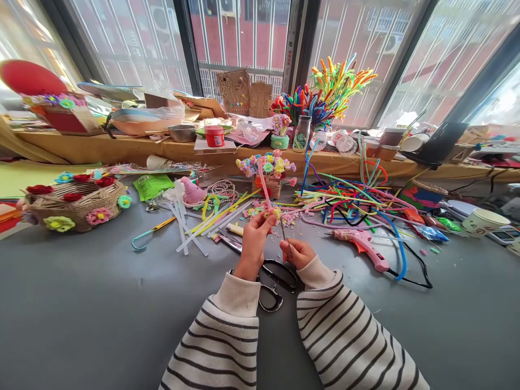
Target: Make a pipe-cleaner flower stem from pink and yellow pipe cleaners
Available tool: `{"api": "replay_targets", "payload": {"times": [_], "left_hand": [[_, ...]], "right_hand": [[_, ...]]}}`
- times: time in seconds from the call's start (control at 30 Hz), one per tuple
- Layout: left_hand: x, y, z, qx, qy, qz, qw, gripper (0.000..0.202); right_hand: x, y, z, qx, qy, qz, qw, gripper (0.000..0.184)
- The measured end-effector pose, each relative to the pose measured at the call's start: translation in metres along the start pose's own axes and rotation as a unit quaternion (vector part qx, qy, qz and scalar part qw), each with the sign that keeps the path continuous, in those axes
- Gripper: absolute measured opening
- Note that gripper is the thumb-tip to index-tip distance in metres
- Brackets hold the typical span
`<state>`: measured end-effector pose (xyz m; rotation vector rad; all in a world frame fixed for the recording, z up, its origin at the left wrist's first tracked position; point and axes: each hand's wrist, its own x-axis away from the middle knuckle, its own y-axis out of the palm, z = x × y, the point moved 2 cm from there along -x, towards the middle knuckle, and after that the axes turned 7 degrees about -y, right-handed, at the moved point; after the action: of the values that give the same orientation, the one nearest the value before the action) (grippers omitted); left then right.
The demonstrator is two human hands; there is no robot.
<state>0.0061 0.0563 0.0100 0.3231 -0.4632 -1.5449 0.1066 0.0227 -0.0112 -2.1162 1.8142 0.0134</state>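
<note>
My left hand (254, 241) is closed in a pinch on a pink pipe cleaner (264, 187) that rises away from me, with a small yellow and pink coil (274, 213) at my fingertips. My right hand (299, 252) is closed round a thin stick (284, 232) that points up toward that coil. Both wrists hover just above the grey table (101, 303). Black-handled scissors (271, 281) lie under my wrists, partly hidden by them.
A pink glue gun (363, 245) with its black cord lies to the right. Loose pipe cleaners (345, 197) sprawl behind it. A woven basket with flowers (75, 203) stands at left, white sticks (184, 227) near the middle, a paper cup (483, 222) far right. A cluttered shelf (134, 147) runs under the windows.
</note>
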Motion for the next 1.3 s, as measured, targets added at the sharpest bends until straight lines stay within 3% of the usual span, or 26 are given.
{"api": "replay_targets", "payload": {"times": [0.27, 0.43, 0.53, 0.9, 1.3], "left_hand": [[0.0, -0.001, 0.003, -0.005, -0.003, -0.043, 0.999, 0.018], [0.0, -0.002, 0.001, -0.07, -0.022, -0.049, 0.996, 0.023], [0.0, -0.004, -0.001, -0.102, -0.026, -0.036, 0.994, 0.025], [-0.001, -0.006, -0.004, -0.129, -0.077, -0.036, 0.988, 0.023], [0.001, -0.005, -0.005, -0.091, -0.12, -0.06, 0.987, 0.023]], "right_hand": [[-0.003, -0.007, 0.004, 0.016, -0.011, 0.055, 0.998, 0.046], [-0.011, -0.02, 0.003, 0.015, -0.035, 0.209, 0.977, 0.038], [-0.017, -0.023, 0.003, 0.0, -0.057, 0.263, 0.963, 0.033], [-0.023, -0.019, 0.011, 0.142, -0.123, 0.251, 0.95, 0.028], [-0.016, -0.02, 0.01, 0.213, -0.105, 0.233, 0.943, 0.024]]}}
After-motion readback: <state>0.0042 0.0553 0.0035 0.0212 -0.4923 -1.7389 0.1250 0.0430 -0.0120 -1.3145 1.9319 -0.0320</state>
